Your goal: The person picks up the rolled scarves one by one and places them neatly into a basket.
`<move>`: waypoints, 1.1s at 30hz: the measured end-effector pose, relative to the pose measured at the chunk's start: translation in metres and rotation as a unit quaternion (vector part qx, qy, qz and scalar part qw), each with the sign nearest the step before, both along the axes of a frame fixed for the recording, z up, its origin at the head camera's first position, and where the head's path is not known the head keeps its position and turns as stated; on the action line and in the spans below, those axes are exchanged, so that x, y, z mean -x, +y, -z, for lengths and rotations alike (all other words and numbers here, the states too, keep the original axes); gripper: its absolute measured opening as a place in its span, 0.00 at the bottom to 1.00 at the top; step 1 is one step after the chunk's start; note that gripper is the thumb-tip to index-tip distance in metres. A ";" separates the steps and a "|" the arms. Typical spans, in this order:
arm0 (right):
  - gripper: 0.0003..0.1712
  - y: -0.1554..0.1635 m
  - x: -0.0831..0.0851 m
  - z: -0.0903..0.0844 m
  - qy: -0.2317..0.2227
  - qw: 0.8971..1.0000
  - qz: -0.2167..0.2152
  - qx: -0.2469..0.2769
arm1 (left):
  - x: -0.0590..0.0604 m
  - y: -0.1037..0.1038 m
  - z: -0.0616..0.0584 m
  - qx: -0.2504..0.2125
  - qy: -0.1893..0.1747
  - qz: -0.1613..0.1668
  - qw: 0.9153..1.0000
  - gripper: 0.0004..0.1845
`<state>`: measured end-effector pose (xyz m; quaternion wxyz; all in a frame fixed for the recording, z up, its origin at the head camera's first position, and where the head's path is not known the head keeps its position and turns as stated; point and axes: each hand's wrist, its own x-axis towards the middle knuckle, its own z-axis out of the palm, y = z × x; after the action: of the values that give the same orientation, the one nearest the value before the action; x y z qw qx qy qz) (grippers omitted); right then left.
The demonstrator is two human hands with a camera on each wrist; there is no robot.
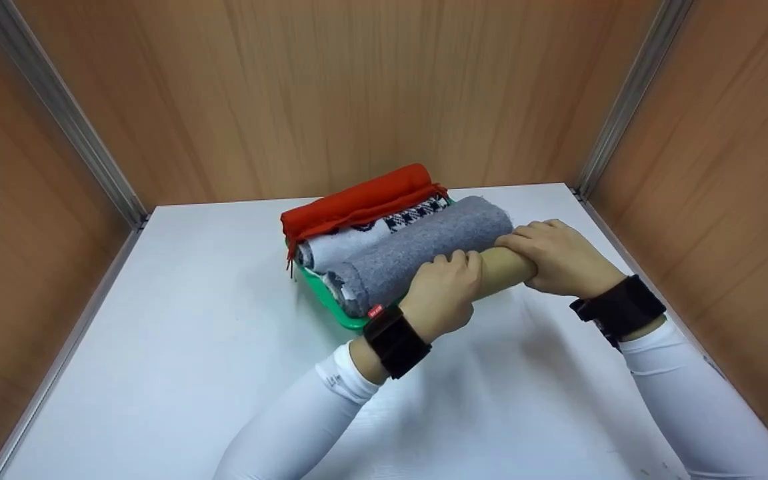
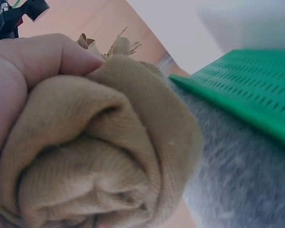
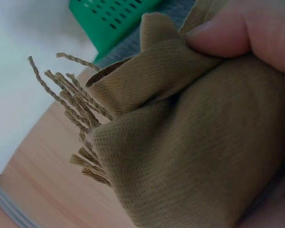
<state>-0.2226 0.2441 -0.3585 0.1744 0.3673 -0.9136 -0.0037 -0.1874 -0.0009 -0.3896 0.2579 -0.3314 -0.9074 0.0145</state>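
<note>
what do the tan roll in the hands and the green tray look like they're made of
Tan roll: soft, matte woven or fine-knit fabric, probably a scarf; fine ribbed texture shows, and twisted fringe at its end. Both the left hand and right hand grip it.

Green tray: looks like rigid moulded plastic, smooth with a slight sheen and rows of slotted holes.

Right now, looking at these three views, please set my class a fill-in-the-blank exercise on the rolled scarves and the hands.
1. Both hands grip a rolled ____ scarf.
2. The basket under the rolls is ____.
3. The roll next to the left hand is ____.
4. The roll farthest from the right hand is ____.

Missing words: tan; green; grey; red.
</note>
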 end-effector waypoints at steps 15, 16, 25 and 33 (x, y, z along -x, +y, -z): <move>0.35 -0.016 0.005 -0.022 0.008 1.000 0.000 -0.003 | 0.005 -0.019 -0.023 -0.013 -0.040 0.014 0.999 0.22; 0.35 -0.018 0.006 -0.023 0.007 1.000 0.001 -0.003 | 0.006 -0.020 -0.024 -0.015 -0.047 0.014 0.999 0.22; 0.34 -0.029 0.016 -0.030 0.012 1.000 -0.015 0.001 | 0.012 -0.034 -0.034 -0.023 -0.101 0.006 0.995 0.27; 0.34 -0.040 0.020 -0.034 0.007 1.000 -0.012 -0.008 | 0.019 -0.049 -0.042 -0.029 -0.123 0.017 0.992 0.30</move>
<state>-0.2430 0.2040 -0.3244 0.1780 0.3799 -0.9077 -0.0114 -0.2069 -0.0496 -0.3474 0.1543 -0.3386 -0.9264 -0.0570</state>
